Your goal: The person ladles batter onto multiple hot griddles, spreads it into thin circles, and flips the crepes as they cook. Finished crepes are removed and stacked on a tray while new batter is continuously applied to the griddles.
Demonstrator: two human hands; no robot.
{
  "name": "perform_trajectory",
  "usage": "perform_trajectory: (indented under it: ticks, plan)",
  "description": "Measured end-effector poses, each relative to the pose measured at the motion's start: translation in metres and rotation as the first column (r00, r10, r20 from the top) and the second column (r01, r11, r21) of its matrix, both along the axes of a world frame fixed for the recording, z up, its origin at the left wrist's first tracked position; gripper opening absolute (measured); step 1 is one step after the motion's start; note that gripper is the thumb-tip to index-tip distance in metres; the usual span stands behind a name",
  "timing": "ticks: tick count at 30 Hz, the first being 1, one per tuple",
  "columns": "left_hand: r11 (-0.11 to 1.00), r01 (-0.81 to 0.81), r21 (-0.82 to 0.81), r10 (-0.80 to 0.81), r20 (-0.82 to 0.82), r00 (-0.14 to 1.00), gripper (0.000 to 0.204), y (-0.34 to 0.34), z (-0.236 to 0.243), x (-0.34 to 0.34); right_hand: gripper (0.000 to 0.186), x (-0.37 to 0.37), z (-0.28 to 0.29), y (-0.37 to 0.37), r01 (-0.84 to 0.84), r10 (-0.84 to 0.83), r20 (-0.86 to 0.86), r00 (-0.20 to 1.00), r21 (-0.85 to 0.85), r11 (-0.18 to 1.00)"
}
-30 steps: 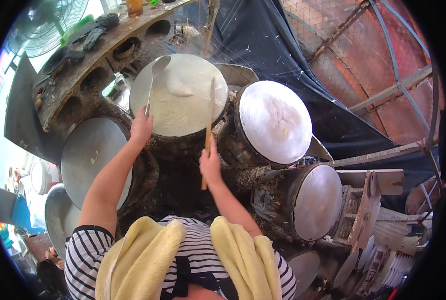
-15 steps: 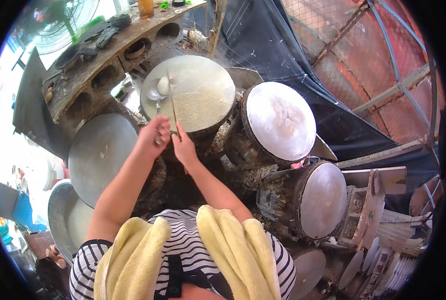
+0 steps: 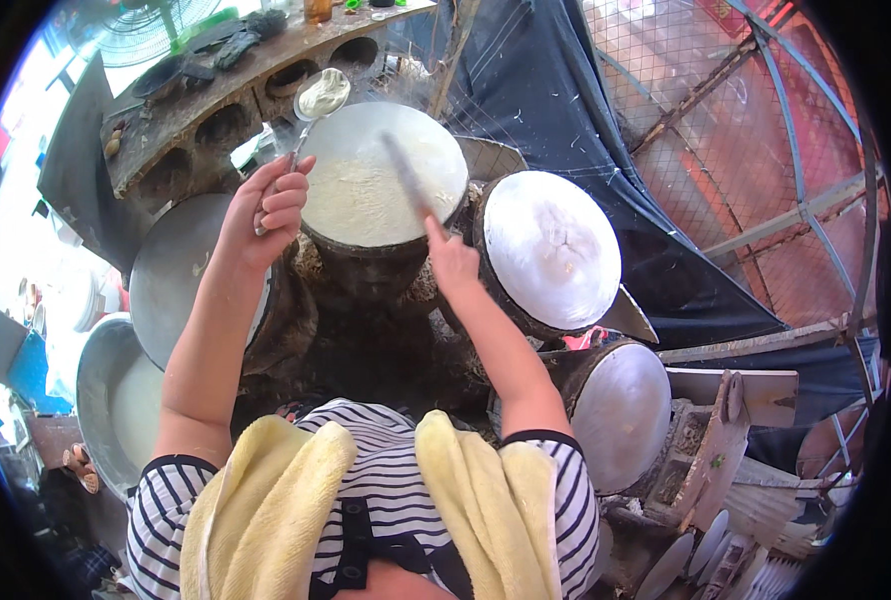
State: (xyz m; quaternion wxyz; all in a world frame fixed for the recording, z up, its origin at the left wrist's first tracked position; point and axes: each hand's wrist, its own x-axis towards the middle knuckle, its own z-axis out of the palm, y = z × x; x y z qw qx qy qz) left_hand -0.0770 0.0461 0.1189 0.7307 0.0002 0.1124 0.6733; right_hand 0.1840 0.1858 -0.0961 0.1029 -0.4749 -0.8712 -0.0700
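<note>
Your left hand (image 3: 268, 212) curls around a metal ladle (image 3: 307, 127), its scoop of pale batter (image 3: 324, 93) showing at the far-left edge of the round griddle (image 3: 371, 236). Your right hand (image 3: 454, 262) grips a blurred flat stick (image 3: 406, 174) slanting in over the griddle's near-right edge.

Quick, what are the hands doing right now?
Left hand: closed around the handle of a ladle with pale batter in it.
Right hand: closed on a long flat stick, blurred.
</note>
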Motion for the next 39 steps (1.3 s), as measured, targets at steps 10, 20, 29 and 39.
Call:
perform_trajectory:
  ticks: [10, 20, 29, 39]
  plan:
    - [0.986, -0.040, -0.162, 0.004, -0.217, 0.976, 0.026, -0.027, -0.013, 0.004, 0.043, -0.035, 0.030, -0.060, -0.105, -0.252, -0.499, 0.829, -0.583, 0.806]
    - [0.958, -0.087, -0.272, -0.036, -0.418, 0.908, 0.028, -0.046, -0.023, 0.008, 0.043, -0.025, 0.040, -0.058, -0.002, -0.216, -0.401, 0.890, -0.478, 0.878]
    - [0.944, 0.060, -0.325, -0.218, -0.473, 0.854, 0.029, -0.040, -0.027, 0.018, 0.048, 0.025, 0.008, -0.151, -0.003, -0.329, -0.609, 0.722, -0.479, 0.878]
    - [0.916, 0.271, -0.296, -0.377, -0.405, 0.833, 0.029, -0.031, -0.038, 0.050, 0.038, 0.089, 0.019, -0.184, 0.317, -0.639, -0.607, 0.473, -0.559, 0.766]
